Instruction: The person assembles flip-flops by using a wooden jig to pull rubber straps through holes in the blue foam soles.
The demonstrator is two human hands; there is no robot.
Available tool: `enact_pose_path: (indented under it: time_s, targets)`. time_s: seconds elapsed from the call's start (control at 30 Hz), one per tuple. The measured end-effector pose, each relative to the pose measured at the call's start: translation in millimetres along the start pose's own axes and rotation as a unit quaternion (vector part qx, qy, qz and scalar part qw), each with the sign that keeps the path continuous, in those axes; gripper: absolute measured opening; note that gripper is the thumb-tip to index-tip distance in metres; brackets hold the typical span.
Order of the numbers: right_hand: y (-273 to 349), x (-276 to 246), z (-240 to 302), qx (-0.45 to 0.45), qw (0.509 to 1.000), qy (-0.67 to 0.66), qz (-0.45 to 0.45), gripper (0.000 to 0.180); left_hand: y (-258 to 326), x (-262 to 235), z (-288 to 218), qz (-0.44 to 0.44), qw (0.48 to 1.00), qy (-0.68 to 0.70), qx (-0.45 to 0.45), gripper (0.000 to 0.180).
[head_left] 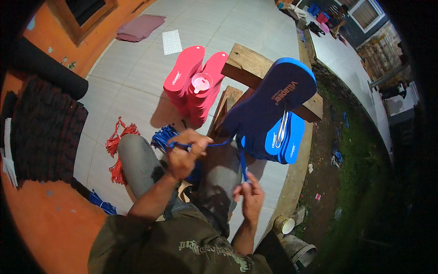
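Your left hand [183, 154] is closed around a blue rubber strap [218, 144], pinching it at the knuckles just above your knee. Your right hand [250, 194], at about five o'clock from the left, pinches the lower end of the same strap between thumb and fingers. The strap runs taut between both hands and up to the dark blue sandal sole [269, 101], which stands tilted at one o'clock from your left hand, with orange lettering printed on its smooth foam face. A bent metal wire tool [282, 127] hangs at its lower edge.

Behind that sole, at three o'clock, a stack of brighter blue soles [288, 141] leans together, white lettering on their faces. At twelve o'clock a stack of red soles [194, 84] stands on the tiles, white lettering along one edge, a small pink round container [201, 83] resting against it. A rough wooden bench [248, 64] sits between the stacks. Red straps [117, 146] lie bundled at nine o'clock, loose blue straps [162, 136] just beside your left hand. A white gridded sheet [172, 42] lies flat at eleven o'clock.
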State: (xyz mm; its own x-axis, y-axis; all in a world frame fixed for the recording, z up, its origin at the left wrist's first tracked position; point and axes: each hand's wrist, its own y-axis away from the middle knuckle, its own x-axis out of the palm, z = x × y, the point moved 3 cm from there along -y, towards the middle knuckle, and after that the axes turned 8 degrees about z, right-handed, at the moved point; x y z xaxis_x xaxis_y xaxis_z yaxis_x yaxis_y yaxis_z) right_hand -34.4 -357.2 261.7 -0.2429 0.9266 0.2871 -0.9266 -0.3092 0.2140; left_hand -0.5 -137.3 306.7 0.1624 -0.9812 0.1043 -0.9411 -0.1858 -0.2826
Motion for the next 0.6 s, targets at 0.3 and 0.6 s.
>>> enact_pose_path:
  time_s: [0.3, 0.6]
  targets:
    - [-33.6, -21.8, 44.9, -0.218, 0.908, -0.300, -0.196, 0.017, -67.2, -1.2, -15.8, -0.050, 0.989, 0.140, -0.022, 0.035]
    - [-79.0, 14.8, 106.4, -0.245, 0.943, 0.168, -0.148, 0.018, -136.1, 73.2, -67.5, -0.035, 0.869, -0.386, 0.308, 0.034]
